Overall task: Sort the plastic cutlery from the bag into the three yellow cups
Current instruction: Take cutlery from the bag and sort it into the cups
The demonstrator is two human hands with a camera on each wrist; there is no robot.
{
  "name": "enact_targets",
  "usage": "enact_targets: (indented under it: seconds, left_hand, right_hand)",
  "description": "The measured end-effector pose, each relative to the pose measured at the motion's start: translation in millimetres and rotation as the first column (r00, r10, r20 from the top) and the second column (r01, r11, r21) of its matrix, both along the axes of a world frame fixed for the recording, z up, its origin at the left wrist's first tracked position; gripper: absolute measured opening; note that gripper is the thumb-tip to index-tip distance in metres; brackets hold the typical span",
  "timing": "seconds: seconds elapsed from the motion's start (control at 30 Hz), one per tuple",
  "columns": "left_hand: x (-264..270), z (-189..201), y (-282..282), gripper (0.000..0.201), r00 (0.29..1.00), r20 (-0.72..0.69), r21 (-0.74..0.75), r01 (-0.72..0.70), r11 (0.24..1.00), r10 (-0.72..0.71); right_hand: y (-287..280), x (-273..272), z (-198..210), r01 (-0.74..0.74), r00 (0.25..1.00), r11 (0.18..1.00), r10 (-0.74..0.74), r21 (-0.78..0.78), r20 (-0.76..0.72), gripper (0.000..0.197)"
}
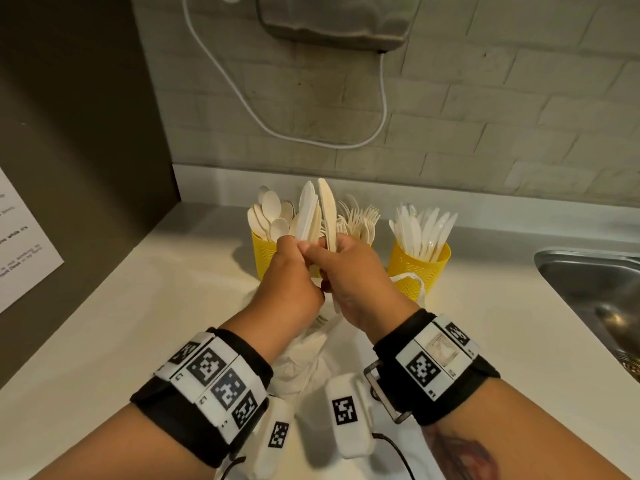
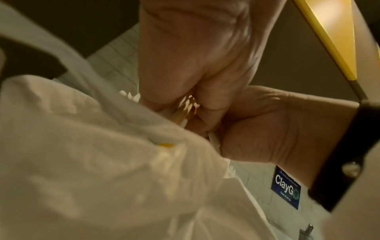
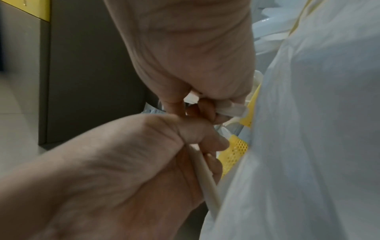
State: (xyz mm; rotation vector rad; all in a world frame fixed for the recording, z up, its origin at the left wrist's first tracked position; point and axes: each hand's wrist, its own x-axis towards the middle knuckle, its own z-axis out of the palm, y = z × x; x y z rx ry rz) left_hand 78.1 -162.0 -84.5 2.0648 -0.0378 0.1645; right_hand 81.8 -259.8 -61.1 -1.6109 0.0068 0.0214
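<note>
Three yellow cups stand by the back wall: the left cup (image 1: 265,258) holds spoons, the middle cup's forks (image 1: 360,218) show behind my hands, and the right cup (image 1: 419,268) holds knives. My hands meet in front of the middle cup. My left hand (image 1: 294,244) grips a small bundle of white and cream plastic knives (image 1: 308,213), blades up. My right hand (image 1: 320,251) pinches one cream knife (image 1: 327,209) beside that bundle. The white plastic bag (image 1: 304,355) lies crumpled under my wrists. In the right wrist view my left hand (image 3: 205,139) holds a knife handle (image 3: 205,178).
A steel sink (image 1: 588,285) is set into the counter at the right. A dark panel with a paper notice (image 1: 20,244) closes off the left side. A wall-mounted box (image 1: 332,22) with a looping white cable hangs above the cups.
</note>
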Motion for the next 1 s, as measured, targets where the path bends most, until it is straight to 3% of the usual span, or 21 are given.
enact_targets:
  seconds: [0.13,0.2,0.33,0.47,0.57,0.67,0.83,0.9,1.0]
  left_hand:
    - [1,8,-2,0.045,0.995,-0.056,-0.024,0.079,0.997,-0.08]
    - [-1,9,-5,0.042,0.988,-0.108,-0.215,0.083,0.973,-0.108]
    - [-1,12,-5,0.021,0.961,-0.185,-0.65,0.037,0.759,-0.205]
    - [0,13,2,0.027,0.952,-0.15,-0.781,0.052,0.623,-0.268]
    - [1,10,3,0.018,0.948,-0.116,-0.827,0.073,0.558,-0.297]
    - [-1,10,0,0.011,0.966,-0.094,-0.763,0.085,0.64,-0.241]
    - [-2,7,-13,0.024,0.992,-0.048,-0.575,0.07,0.815,-0.119]
    - [-3,4,-15,0.035,0.996,-0.009,-0.46,0.071,0.885,-0.085]
    - [-4,9,-16,0.027,0.996,0.081,-0.316,0.054,0.947,-0.03]
  right_hand:
    - [-6,-2,3,-0.016,0.998,0.987,0.026,0.163,-0.056,0.01]
    - [-9,-1,2,-0.029,0.995,0.967,0.052,0.251,-0.086,0.01]
    - [-15,3,1,0.005,0.992,0.957,0.032,0.291,-0.123,0.013]
    - [-26,3,6,0.035,0.99,0.891,0.033,0.453,-0.141,0.014]
    - [-32,7,4,0.13,0.99,0.905,-0.092,0.405,-0.111,0.016]
    - [-35,8,2,0.155,0.988,0.932,-0.142,0.328,-0.064,0.016]
    - [-26,-3,1,-0.01,0.999,0.972,-0.001,0.236,0.047,0.019]
    - [-20,-1,-4,0.006,0.998,0.978,-0.019,0.207,0.061,0.025]
    - [-16,4,-10,0.073,0.994,0.986,-0.084,0.153,0.07,0.041]
